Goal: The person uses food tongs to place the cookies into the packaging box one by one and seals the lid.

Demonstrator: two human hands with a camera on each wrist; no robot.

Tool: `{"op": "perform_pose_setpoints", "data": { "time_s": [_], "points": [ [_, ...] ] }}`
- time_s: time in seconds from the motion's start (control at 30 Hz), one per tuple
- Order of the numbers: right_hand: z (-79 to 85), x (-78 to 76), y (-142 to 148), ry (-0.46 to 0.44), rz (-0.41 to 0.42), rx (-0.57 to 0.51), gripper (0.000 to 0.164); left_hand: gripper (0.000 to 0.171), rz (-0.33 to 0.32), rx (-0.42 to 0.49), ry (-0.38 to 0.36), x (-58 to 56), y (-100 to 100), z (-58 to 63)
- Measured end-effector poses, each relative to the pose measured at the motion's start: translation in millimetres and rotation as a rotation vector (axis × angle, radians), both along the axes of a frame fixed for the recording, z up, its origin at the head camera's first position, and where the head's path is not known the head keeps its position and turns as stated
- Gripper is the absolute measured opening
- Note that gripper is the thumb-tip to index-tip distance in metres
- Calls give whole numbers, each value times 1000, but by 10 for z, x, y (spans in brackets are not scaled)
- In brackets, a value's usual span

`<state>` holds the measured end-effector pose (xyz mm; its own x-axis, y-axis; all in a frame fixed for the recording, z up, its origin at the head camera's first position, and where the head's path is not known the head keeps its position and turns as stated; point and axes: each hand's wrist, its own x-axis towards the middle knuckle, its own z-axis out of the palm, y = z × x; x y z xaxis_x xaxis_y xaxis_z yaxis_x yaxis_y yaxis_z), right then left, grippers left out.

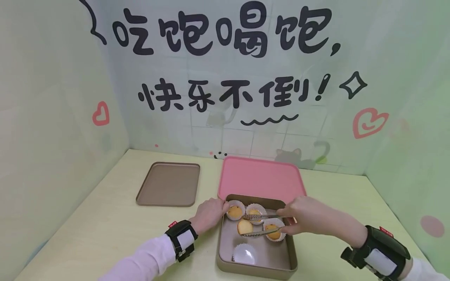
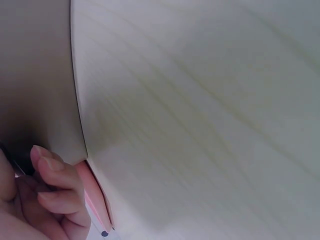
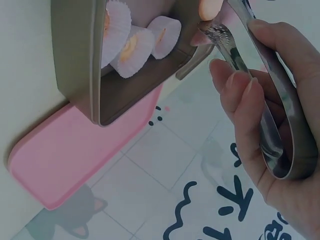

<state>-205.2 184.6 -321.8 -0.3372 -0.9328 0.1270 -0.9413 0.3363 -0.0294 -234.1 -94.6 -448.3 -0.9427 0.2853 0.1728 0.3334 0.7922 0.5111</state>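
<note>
A deep brown baking tin (image 1: 258, 270) stands at the front of the table. My left hand (image 1: 210, 214) grips its far left corner, thumb over the rim and fingers curled against the outer wall. In my right hand (image 1: 309, 216) I hold metal tongs (image 3: 280, 100), with a small golden cake (image 1: 245, 227) between their tips over the tin. Inside the tin, two cakes in white paper cups sit along the far side, a left one (image 1: 235, 212) and a middle one (image 1: 254, 214). Another cupped cake (image 1: 273, 234) is partly behind the tongs. An unfilled paper cup (image 1: 244, 254) lies at the near end.
Behind the tin lies a pink rectangular tray (image 1: 260, 175), partly under or against its far edge. A flat brown tray (image 1: 169, 185) lies at the back left of the table (image 1: 116, 234). Printed curtains (image 1: 225, 134) enclose the back and sides.
</note>
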Motion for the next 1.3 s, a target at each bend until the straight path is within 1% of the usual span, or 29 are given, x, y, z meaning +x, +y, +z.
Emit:
{"op": "perform_pose_setpoints", "data": {
  "time_s": [0.13,0.23,0.47,0.53,0.63,0.77,0.93,1.03,1.13,1.17,1.23,1.3],
  "points": [
    [-61,70,-16,9,40,31,21,42,5,0,-7,-21,1,9],
    [-100,108,-38,13,64,36,26,40,7,-4,-5,-21,1,15],
    [-173,150,-95,19,77,25,35,40,6,-5,2,-15,5,11],
    [-196,155,-106,20,69,29,38,40,7,-4,4,-10,5,14],
    [-236,162,-110,-1,47,37,39,41,1,-7,7,-3,3,6],
    [-283,170,-86,-38,21,56,36,42,-10,-14,14,-5,17,-3],
    [-289,178,-19,-83,-11,55,33,42,-23,-12,17,-17,55,8],
    [-251,173,46,-105,-14,29,29,42,-30,-9,18,-25,68,11],
    [-192,152,130,-103,-10,-25,19,41,-29,-7,17,-28,64,6],
    [-172,142,161,-89,-17,-49,19,41,-28,-7,16,-25,59,5],
    [-130,113,230,-66,-55,-95,16,41,-21,-6,10,-16,41,2],
    [-91,73,308,-41,-121,-132,16,41,-11,-4,8,-4,21,-2]
  ]
}}
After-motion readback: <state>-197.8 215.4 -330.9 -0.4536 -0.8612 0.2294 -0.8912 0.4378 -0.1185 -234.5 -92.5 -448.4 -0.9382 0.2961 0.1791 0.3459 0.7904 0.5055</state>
